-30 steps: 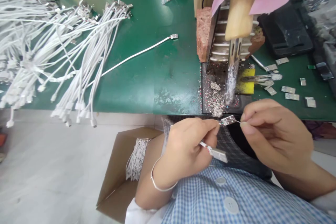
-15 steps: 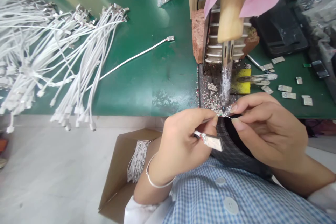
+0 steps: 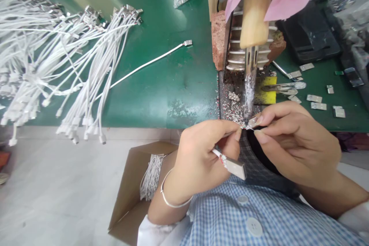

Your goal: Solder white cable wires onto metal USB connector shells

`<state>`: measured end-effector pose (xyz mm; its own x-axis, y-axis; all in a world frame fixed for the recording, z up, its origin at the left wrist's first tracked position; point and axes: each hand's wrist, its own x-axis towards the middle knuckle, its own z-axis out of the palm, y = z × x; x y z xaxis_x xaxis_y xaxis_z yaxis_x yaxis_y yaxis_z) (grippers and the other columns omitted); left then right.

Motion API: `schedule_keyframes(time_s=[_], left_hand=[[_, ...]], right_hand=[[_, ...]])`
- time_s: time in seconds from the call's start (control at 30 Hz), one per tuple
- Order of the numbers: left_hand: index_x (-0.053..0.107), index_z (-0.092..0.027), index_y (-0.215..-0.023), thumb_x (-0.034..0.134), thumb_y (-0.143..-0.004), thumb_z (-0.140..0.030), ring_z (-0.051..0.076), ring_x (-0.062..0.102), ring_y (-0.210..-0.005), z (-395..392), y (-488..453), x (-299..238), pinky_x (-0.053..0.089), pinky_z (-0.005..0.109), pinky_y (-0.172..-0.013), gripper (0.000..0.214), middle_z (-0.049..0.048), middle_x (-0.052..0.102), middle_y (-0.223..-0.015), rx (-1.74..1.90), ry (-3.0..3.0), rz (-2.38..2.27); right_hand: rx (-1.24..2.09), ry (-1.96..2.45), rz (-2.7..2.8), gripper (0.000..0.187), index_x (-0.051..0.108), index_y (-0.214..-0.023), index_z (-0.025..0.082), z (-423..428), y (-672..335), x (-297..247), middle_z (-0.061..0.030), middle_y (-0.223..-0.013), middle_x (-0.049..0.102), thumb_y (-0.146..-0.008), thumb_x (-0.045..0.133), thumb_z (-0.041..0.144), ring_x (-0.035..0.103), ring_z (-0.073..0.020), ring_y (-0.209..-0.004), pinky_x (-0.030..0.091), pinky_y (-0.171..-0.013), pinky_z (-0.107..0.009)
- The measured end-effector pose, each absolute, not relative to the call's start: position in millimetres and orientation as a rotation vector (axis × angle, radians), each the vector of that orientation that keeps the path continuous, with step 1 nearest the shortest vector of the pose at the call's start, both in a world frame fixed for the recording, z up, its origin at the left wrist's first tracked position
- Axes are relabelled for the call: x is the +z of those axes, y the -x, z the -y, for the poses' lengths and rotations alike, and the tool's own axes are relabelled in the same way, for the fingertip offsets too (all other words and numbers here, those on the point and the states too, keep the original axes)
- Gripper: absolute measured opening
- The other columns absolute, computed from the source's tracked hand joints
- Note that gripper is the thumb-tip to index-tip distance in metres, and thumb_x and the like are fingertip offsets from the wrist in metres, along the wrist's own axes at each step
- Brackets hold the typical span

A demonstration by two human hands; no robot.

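My left hand (image 3: 206,153) is closed in a pinch on the wire end of a white cable. A metal USB plug (image 3: 235,168) on another stretch of white cable juts out below those fingers. My right hand (image 3: 300,144) pinches a small USB connector (image 3: 253,122) and a thin, silvery strand like solder wire (image 3: 250,128). Both sets of fingertips nearly meet under the soldering iron (image 3: 249,80), which points downward with its wooden handle (image 3: 254,15) uppermost. The iron's tip is hard to make out behind the connector.
Bundles of white cables (image 3: 95,61) lie at the left, with a single cable (image 3: 150,61) beside them. Loose USB connectors (image 3: 318,106), tweezers (image 3: 284,86) and a yellow sponge (image 3: 269,94) lie right of the iron. A cardboard box (image 3: 122,188) holding cables stands below the table edge.
The connector in my right hand has tilted and shifted slightly at the iron's tip. The USB plug hanging from my left hand has turned and dipped a little. Both hands keep their grip.
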<state>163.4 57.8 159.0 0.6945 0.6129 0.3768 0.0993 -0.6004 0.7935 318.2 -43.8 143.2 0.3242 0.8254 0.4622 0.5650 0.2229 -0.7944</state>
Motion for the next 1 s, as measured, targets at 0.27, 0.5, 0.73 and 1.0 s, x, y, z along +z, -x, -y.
schedule_keyframes(time_s=[0.27, 0.5, 0.73, 1.0], left_hand=[[0.069, -0.018, -0.086, 0.064, -0.082, -0.007, 0.01, 0.063, -0.056, -56.3, -164.1, 158.9, 0.054, 0.021, -0.053, 0.013, 0.0001, 0.071, -0.068, 0.848, -2.11, -0.549], [0.068, -0.017, -0.085, 0.064, -0.081, -0.006, 0.009, 0.062, -0.055, -57.1, -163.8, 160.0, 0.054, 0.02, -0.054, 0.013, -0.001, 0.069, -0.066, 0.842, -2.109, -0.558], [0.068, -0.017, -0.083, 0.061, -0.08, -0.007, 0.007, 0.05, -0.046, -55.6, -161.3, 161.6, 0.047, 0.019, -0.047, 0.013, -0.0031, 0.062, -0.059, 0.744, -2.164, -0.596], [0.067, -0.015, -0.087, 0.06, -0.082, -0.006, 0.005, 0.046, -0.044, -49.4, -158.1, 164.4, 0.044, 0.018, -0.045, 0.013, -0.0017, 0.067, -0.064, 0.686, -2.197, -0.634]], right_hand=[[0.294, 1.467, 1.351, 0.018, 0.059, -0.082, 0.024, 45.0, -318.1, 144.7, -0.0027, -0.089, 0.063, -0.081, 0.063, 0.006, 0.064, -0.0168, -0.081, 0.056, -0.072, -0.034], [0.267, 1.468, 1.366, 0.019, 0.06, -0.085, 0.023, 44.4, -317.6, 142.9, -0.0029, -0.091, 0.063, -0.08, 0.063, 0.005, 0.063, -0.0161, -0.083, 0.055, -0.074, -0.033], [0.295, 1.479, 1.397, 0.018, 0.059, -0.086, 0.024, 48.9, -317.9, 140.0, -0.0035, -0.092, 0.063, -0.082, 0.063, 0.007, 0.063, -0.0172, -0.084, 0.056, -0.071, -0.034], [0.309, 1.468, 1.429, 0.02, 0.057, -0.087, 0.023, 53.0, -316.4, 140.1, -0.004, -0.091, 0.061, -0.081, 0.062, 0.005, 0.063, -0.017, -0.083, 0.057, -0.07, -0.033]])
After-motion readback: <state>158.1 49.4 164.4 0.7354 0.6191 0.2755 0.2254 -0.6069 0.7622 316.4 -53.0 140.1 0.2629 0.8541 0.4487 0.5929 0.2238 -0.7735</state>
